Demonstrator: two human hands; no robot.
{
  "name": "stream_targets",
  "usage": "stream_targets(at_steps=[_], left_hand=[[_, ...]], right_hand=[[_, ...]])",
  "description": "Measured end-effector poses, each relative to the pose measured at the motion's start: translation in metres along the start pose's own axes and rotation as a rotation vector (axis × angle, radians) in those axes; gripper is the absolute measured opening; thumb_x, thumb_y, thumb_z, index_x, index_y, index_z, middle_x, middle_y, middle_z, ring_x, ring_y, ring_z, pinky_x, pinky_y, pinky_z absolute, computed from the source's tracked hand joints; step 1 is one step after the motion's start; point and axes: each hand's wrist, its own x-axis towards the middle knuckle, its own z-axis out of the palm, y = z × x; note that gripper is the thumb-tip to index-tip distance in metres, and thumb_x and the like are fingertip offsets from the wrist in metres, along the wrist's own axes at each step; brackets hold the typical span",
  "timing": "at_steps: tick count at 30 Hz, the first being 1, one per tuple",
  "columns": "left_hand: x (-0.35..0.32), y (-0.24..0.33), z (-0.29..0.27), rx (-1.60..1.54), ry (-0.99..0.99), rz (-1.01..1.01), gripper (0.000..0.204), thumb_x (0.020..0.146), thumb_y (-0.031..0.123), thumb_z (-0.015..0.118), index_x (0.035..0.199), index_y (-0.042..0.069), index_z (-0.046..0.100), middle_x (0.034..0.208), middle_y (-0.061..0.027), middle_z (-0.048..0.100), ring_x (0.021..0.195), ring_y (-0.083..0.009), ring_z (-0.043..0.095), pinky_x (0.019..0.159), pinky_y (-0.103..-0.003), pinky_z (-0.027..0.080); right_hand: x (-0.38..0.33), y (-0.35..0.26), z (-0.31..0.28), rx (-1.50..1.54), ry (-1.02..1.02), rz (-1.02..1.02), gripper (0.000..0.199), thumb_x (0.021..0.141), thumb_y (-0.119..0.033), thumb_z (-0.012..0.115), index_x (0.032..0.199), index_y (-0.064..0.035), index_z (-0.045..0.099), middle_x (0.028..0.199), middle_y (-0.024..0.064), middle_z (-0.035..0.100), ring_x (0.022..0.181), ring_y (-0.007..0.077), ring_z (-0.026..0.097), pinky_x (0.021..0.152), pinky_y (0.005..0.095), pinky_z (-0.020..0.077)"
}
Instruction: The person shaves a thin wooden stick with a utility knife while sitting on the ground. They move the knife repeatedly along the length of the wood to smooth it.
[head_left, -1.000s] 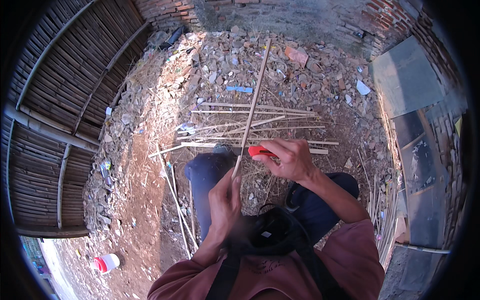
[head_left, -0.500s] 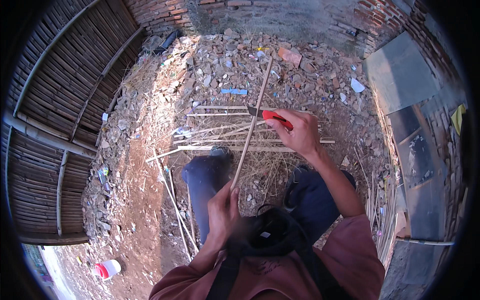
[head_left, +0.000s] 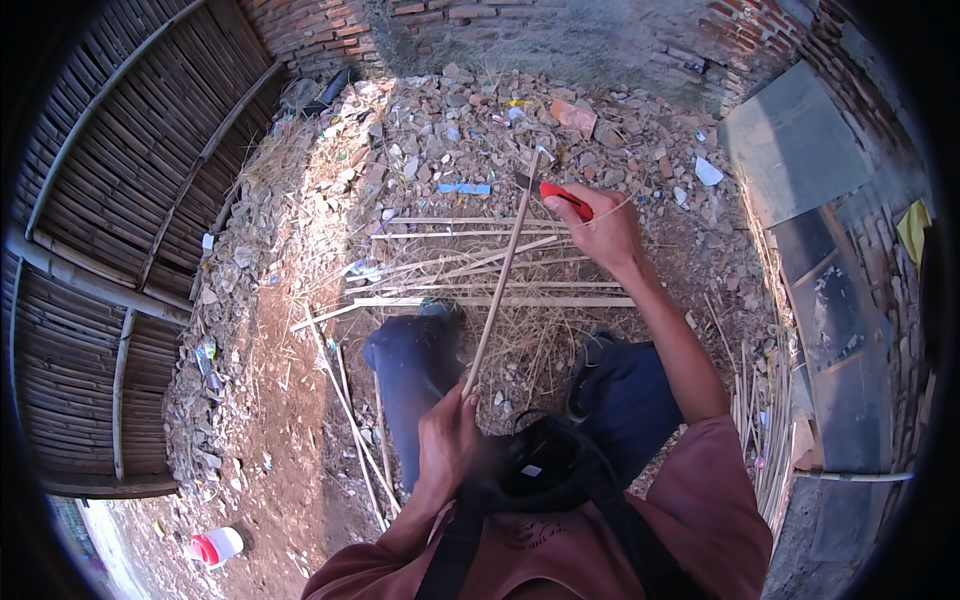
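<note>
My left hand (head_left: 447,437) is closed round the near end of a thin bamboo strip (head_left: 499,290), which slants up and away from me. My right hand (head_left: 606,232) grips a red-handled utility knife (head_left: 568,200). Its dark blade lies across the strip close to the far end, where a thin curl shows beside the strip. A pale shaving hangs over my right fingers. Under the strip, several split bamboo strips (head_left: 480,302) lie on the ground across and beyond my feet.
Rubble (head_left: 470,130) with a broken brick slab (head_left: 573,117) spreads toward the far wall. A woven bamboo wall (head_left: 110,200) stands at left. Grey boards (head_left: 800,140) lean at right, with more strips beside them. A white and red container (head_left: 215,546) lies at lower left.
My right hand has slid the knife farther along the strip toward its far end. A shaving now lies over my right hand. My left hand has stayed nearly in place.
</note>
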Motion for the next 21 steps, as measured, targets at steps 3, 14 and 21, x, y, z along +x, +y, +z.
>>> stream_targets(at_steps=[3,14,21], left_hand=[[-0.001,0.001,0.0,-0.002,-0.011,-0.017,0.024,0.104,0.009,0.062,0.124,-0.001,0.07,0.074,-0.0243,0.064,0.065,-0.0395,0.067,0.063,-0.046,0.051],[-0.018,-0.002,-0.012,0.049,-0.127,-0.077,0.028,0.108,0.014,0.059,0.128,-0.002,0.071,0.092,-0.0257,0.074,0.08,-0.0282,0.075,0.076,-0.039,0.054],[-0.015,-0.005,-0.028,0.015,-0.099,-0.206,0.033,0.111,0.023,0.058,0.131,0.001,0.072,0.083,-0.014,0.074,0.071,-0.0185,0.065,0.068,-0.037,0.051]], right_hand=[[0.001,0.002,0.001,0.018,-0.041,0.071,0.039,0.1,-0.051,0.07,0.114,-0.0162,0.082,0.072,0.008,0.075,0.06,0.0237,0.073,0.055,0.0371,0.0516],[0.03,0.062,-0.009,-0.103,0.094,0.381,0.045,0.104,-0.051,0.063,0.112,-0.0105,0.081,0.077,0.014,0.074,0.069,0.0282,0.074,0.062,0.0398,0.0538],[0.005,0.117,-0.028,-0.259,-0.493,0.579,0.057,0.095,-0.061,0.066,0.106,-0.0062,0.079,0.09,0.0232,0.076,0.091,0.0405,0.075,0.083,0.0493,0.0558]])
